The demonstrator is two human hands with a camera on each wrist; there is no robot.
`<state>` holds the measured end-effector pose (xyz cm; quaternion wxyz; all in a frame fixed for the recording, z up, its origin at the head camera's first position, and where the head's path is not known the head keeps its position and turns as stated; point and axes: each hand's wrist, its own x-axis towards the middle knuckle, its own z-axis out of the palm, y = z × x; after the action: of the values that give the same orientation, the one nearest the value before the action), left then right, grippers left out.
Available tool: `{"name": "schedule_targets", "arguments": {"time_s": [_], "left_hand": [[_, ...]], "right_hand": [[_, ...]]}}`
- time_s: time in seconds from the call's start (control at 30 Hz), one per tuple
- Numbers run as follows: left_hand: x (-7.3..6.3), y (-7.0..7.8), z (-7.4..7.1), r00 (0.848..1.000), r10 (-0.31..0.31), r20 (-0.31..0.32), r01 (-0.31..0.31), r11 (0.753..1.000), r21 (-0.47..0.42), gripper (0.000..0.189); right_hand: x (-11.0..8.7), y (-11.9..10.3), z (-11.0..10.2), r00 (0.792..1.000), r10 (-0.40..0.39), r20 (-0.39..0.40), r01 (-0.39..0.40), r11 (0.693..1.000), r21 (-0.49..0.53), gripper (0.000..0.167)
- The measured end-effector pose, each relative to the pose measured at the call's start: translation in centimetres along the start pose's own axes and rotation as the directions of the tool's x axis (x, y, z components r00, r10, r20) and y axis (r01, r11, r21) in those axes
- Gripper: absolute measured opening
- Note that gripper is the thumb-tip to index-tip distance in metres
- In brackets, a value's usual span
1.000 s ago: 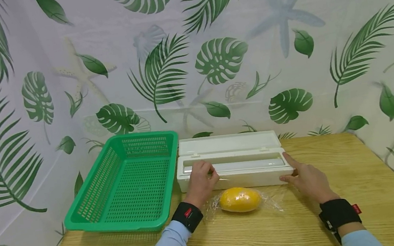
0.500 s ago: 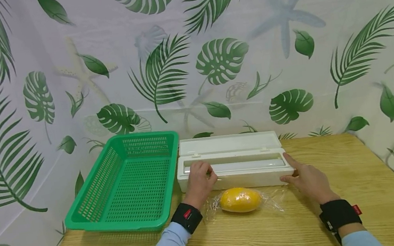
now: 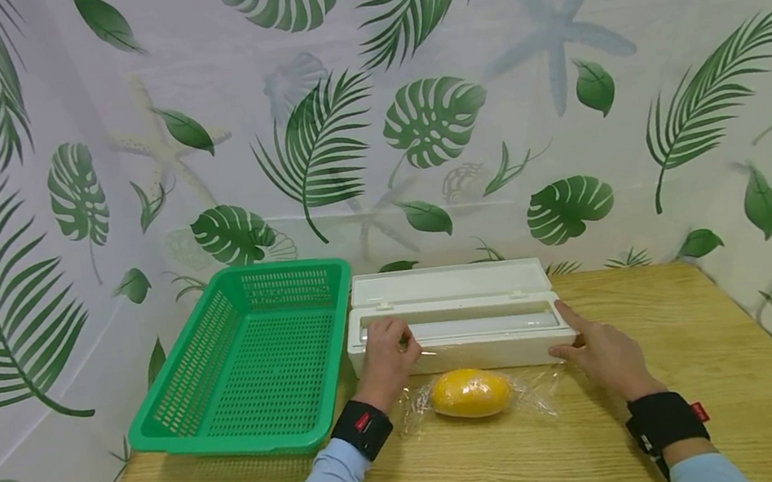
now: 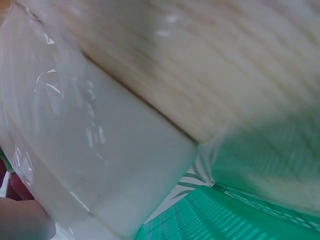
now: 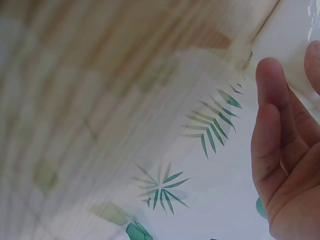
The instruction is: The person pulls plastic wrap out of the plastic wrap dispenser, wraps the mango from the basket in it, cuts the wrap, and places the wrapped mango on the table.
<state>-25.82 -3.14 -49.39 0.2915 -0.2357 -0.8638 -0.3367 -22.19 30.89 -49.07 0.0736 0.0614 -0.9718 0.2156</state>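
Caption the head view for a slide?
Left hand holds clear film at an open white box, right hand on its end; yellow fruit in front.

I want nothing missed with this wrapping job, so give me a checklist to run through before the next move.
1. Box lid open: ok, tipped back, with the white roll showing.
2. White box braced: ok, the right hand touches its right end.
3. Left hand pinching the film: cannot tell; film lies over the box front, but the fingertips' contact is unclear.
4. Yellow item free of both hands: ok, it lies in front of the box.
5. Its wrap ends tucked in: not ok, loose at both sides.
6. Green basket upright: ok, left of the box.
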Motion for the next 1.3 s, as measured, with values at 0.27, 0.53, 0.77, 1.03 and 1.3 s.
{"name": "schedule_targets", "arguments": {"time_s": [0.27,0.53,0.77,1.03,1.3], "left_hand": [[-0.06,-0.06,-0.22,0.999,-0.036,0.02,0.036,0.999,0.02,0.02],[-0.15,-0.49,-0.26,0.999,-0.046,0.022,0.045,0.999,0.015,0.02],[-0.21,-0.59,-0.43,0.998,-0.049,0.029,0.049,0.999,0.006,0.021],[-0.2,-0.54,-0.49,0.997,-0.062,0.037,0.061,0.998,0.019,0.023],[-0.16,-0.49,-0.56,0.996,-0.082,0.024,0.082,0.997,-0.009,0.022]], "right_hand": [[0.04,0.21,0.04,1.0,-0.006,-0.003,0.006,1.0,-0.001,0.086],[-0.09,0.03,-0.02,1.0,-0.003,-0.007,0.003,1.0,-0.002,0.086],[-0.08,-0.01,0.03,1.0,-0.01,-0.011,0.01,1.0,-0.002,0.085],[-0.04,0.07,0.05,1.0,-0.013,-0.011,0.013,1.0,-0.005,0.084],[0.09,0.21,0.07,1.0,-0.009,-0.008,0.009,1.0,-0.004,0.084]]}}
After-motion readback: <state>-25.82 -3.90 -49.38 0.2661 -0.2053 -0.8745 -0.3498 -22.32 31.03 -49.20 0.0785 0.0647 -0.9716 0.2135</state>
